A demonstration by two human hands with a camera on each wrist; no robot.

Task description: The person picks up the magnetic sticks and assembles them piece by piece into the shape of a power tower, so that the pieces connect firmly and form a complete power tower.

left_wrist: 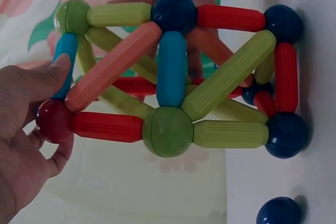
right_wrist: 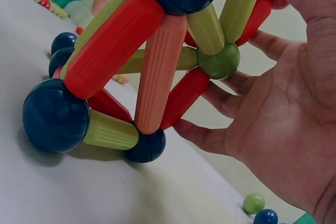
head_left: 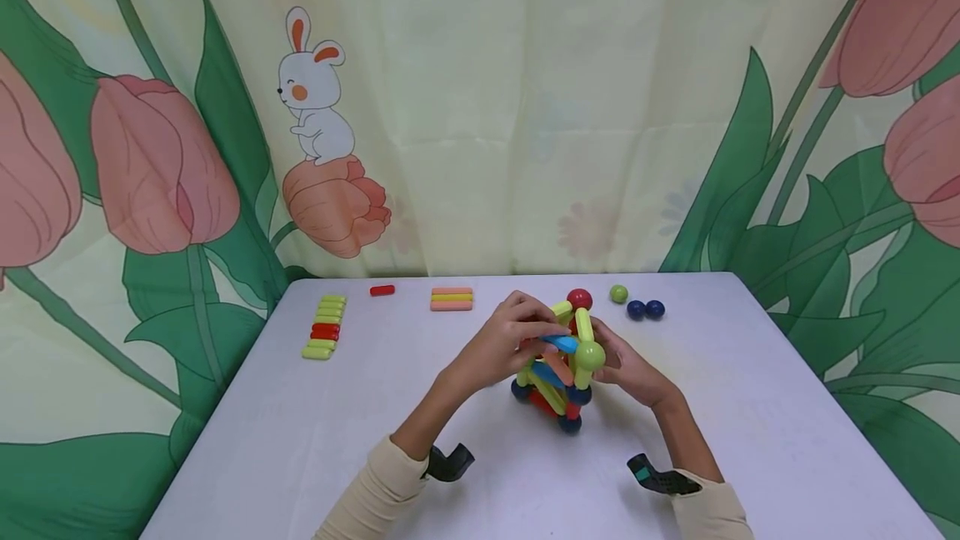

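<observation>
On the table stands an upright tower of coloured magnetic rods and balls (head_left: 550, 397), with dark blue balls (left_wrist: 287, 135) at its base. Green balls (head_left: 589, 356) and red balls (head_left: 580, 299) sit higher up. My left hand (head_left: 513, 344) pinches a light blue rod (left_wrist: 65, 46) at the top, its thumb against the rod. That rod lies between a green ball (left_wrist: 72, 17) and a dark red ball (left_wrist: 54, 121). My right hand (right_wrist: 278, 98) supports the tower's other side, fingers extended and touching around a green ball (right_wrist: 218, 61) and red rod (right_wrist: 185, 98).
Yellow-green and red rods (head_left: 325, 328) lie in a column at the left. A lone red rod (head_left: 382, 290) and a pink-and-yellow row of rods (head_left: 452, 299) lie farther back. Behind the tower are a loose green ball (head_left: 618, 293) and two dark blue balls (head_left: 645, 309). A printed curtain (head_left: 480, 107) hangs behind the table.
</observation>
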